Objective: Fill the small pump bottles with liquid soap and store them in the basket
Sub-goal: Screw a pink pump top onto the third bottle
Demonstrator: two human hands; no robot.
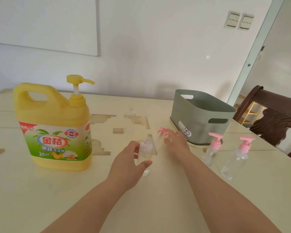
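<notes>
- A small clear plastic bottle (146, 148) with an open threaded neck is being held upright on the cream-coloured table (40, 190), near the centre. It is being gripped by the left hand (131, 165), with the thumb and fingers curled round its body.
- A pink plastic pump head (163, 130) with a pale dip tube is being pinched by the right hand (176, 143), just right of the open bottle and slightly farther away. The fingers are being kept bent over the pump head, and the tube is being angled down and to the left. Whether the tube end is touching the table cannot be told.
- A large yellow liquid-soap jug (54, 125) with a moulded handle and a yellow pump is being supported upright at the left of the table, well apart from both hands.
- A grey-green plastic basket (196, 118) with cut-out handles is being supported at the far right, just beyond the right hand.
- Two clear bottles fitted with pink pumps are being supported upright at the near right: the first capped bottle (210, 152) just beside the basket's near corner, the second capped bottle (235, 158) to its right and nearer.
- A faint uncapped clear bottle (130, 121) is being supported upright at the far centre, between the jug and the basket.
- A dark carved wooden chair (275, 120) is being cut off by the right edge.
</notes>
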